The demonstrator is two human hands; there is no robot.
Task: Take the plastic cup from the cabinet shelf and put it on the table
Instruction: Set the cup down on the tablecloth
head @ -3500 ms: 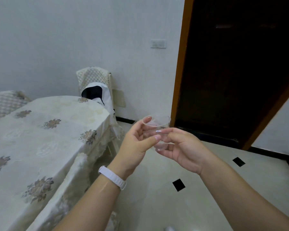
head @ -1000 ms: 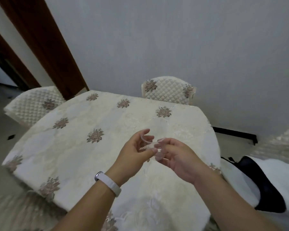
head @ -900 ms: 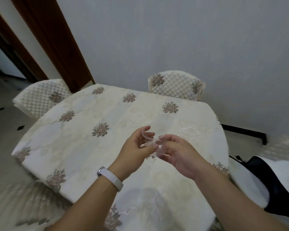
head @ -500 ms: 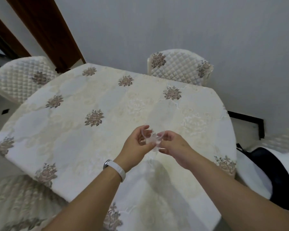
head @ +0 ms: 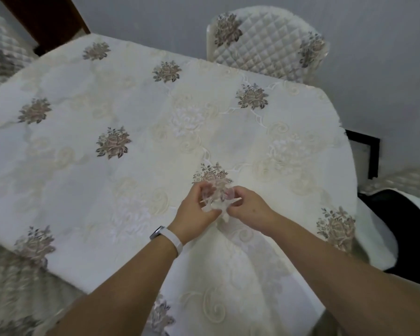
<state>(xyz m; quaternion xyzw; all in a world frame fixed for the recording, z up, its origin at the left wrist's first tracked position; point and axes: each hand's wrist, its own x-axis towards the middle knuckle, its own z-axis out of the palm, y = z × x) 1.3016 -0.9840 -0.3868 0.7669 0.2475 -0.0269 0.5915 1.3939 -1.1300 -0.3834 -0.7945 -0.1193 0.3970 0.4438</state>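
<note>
Late stage of the task: the clear plastic cup (head: 217,194) is away from any cabinet and held low over the table (head: 136,112), above a flower of the cloth near its right, near side; whether its base touches the cloth cannot be told. Setting it down and letting go appear to remain. Left hand (head: 196,209) and right hand (head: 249,206) both curl narrowly about the cup from either side, fingertips on its wall. A white wristband (head: 170,238) sits on the left wrist.
</note>
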